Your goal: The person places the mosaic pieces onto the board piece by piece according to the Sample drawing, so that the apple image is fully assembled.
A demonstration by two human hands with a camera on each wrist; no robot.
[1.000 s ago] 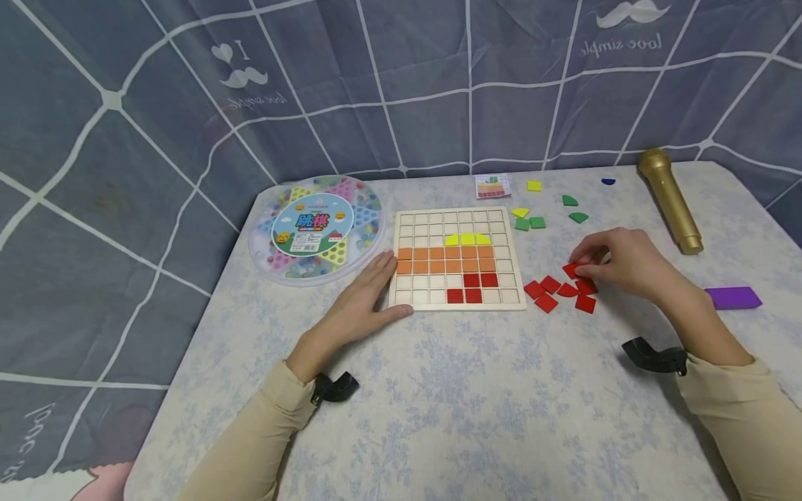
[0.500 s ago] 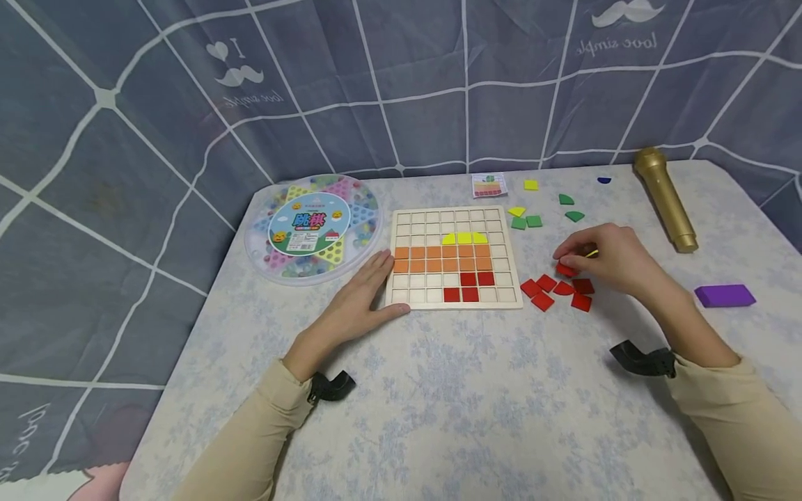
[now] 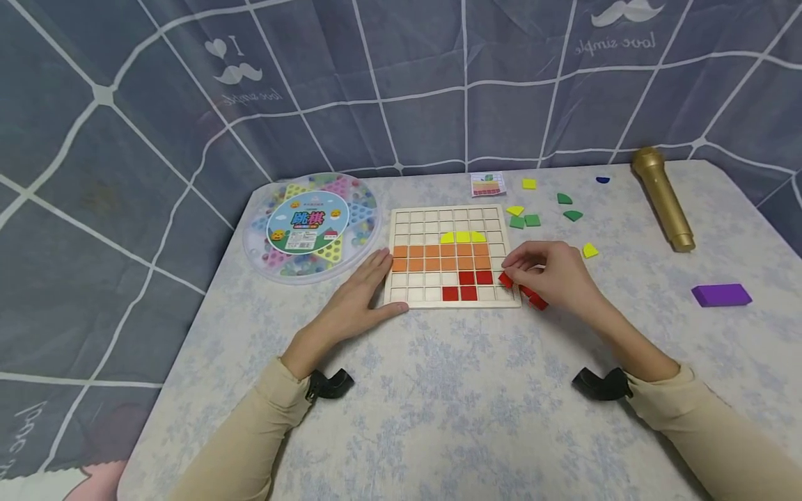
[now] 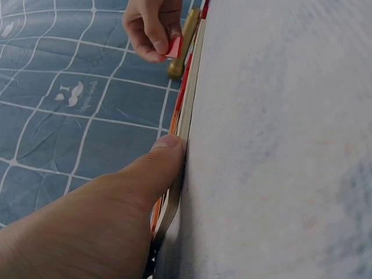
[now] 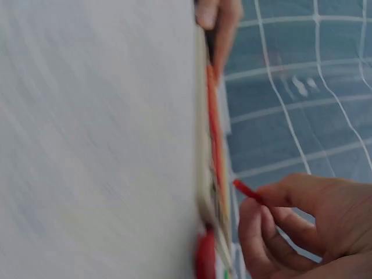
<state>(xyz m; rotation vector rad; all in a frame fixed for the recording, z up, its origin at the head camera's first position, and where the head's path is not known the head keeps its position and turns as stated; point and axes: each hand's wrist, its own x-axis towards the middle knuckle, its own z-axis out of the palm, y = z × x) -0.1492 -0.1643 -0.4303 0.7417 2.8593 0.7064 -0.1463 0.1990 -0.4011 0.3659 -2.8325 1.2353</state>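
Observation:
A wooden grid board (image 3: 454, 217) lies on the table with orange, yellow and red tiles set in it. My left hand (image 3: 363, 296) rests flat on the table, thumb against the board's front left corner (image 4: 180, 145), fingers straight. Over the board's right edge my right hand (image 3: 545, 275) pinches a red square tile (image 3: 505, 280) between thumb and fingertips; that red tile (image 5: 247, 190) also shows in the right wrist view, and the same red tile (image 4: 174, 47) in the left wrist view. Loose red tiles (image 3: 535, 300) lie partly hidden under the right hand.
A round clear-lidded game box (image 3: 312, 226) sits left of the board. Behind the board lie a small pattern card (image 3: 488, 184) and loose yellow and green pieces (image 3: 525, 220). A yellow piece (image 3: 590, 250), a gold microphone (image 3: 663, 198) and a purple block (image 3: 720, 295) are at the right.
My right hand picked a red tile out of the loose red pile and carried it left to the board's right edge. A yellow piece it had covered now shows. The left hand stayed put.

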